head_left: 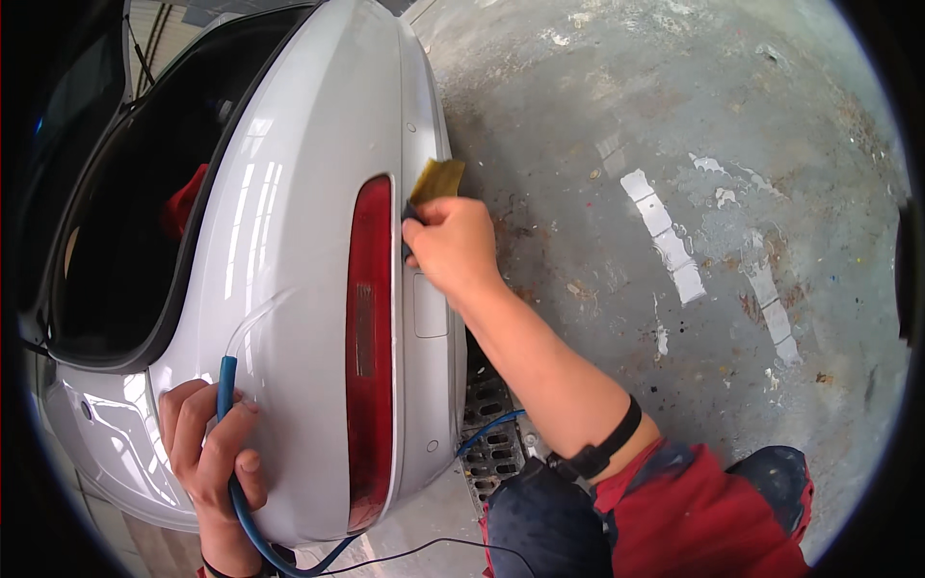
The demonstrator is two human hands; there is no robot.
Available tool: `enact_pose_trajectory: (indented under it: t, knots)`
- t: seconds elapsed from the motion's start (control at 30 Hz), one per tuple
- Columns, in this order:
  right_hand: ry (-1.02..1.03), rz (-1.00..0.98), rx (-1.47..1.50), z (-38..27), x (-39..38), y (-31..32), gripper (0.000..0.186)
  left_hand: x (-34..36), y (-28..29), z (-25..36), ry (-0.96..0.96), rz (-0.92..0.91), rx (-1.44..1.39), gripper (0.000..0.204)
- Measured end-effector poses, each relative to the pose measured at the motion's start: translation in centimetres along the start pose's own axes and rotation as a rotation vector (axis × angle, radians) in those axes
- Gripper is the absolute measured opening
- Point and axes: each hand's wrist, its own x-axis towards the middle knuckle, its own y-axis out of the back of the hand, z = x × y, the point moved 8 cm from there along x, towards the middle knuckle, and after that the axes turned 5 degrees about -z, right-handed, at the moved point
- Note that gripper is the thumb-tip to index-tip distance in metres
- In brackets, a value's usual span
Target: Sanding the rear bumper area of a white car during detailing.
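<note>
My left hand (214,453) is closed around a blue hose (225,385), against the white car's rear panel (279,405). From the hose's end a thin clear curve, apparently water, arcs over the paint. My right hand (455,241) pinches a yellow-brown sheet of sandpaper (440,179) with a dark grey piece under the fingers. It presses at the bumper's edge, just right of the long red tail light (370,337). The fingertips partly hide the dark piece.
The car's rear opening (125,231) lies at the left, with something red (183,200) inside. A slotted drain grate (489,433) sits beside the bumper. The stained grey floor (578,116) has wet, shiny patches. A thin black cable (434,541) crosses near my legs.
</note>
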Motion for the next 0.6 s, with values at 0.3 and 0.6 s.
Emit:
enact_pose_trajectory:
  t: [0.3,0.6]
  knots:
    - [0.079,0.027,0.104,0.4,8.6,-0.2,0.013,-0.1,-0.1,0.1,-0.027,0.019,-0.016,0.045]
    - [0.147,0.109,0.021,5.2,-8.4,-0.7,0.019,-0.1,-0.1,0.4,-0.067,0.045,0.020,0.045]
